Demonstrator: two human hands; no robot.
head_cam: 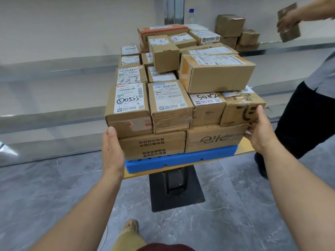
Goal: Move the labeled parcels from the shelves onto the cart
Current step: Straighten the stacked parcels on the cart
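A stack of several labeled cardboard parcels [170,105] fills the cart, resting on its blue tray [163,163] above a yellow deck [243,151]. My left hand [112,149] presses flat against the left side of the stack, beside the bottom box with printed text [154,144] and under the parcel marked 50555 [128,109]. My right hand [261,131] presses the right side, thumb up against the box with a drawn smiley [241,111]; its fingers are partly hidden behind the corner. A few more parcels [230,24] sit on the top shelf at the back right.
Another person [308,109] stands close on the cart's right, holding a small box [289,24] up high. Long grey shelves [54,113] run behind the cart. A water bottle [191,15] stands on the top shelf. The cart's black base [176,189] is just ahead of my foot [129,227].
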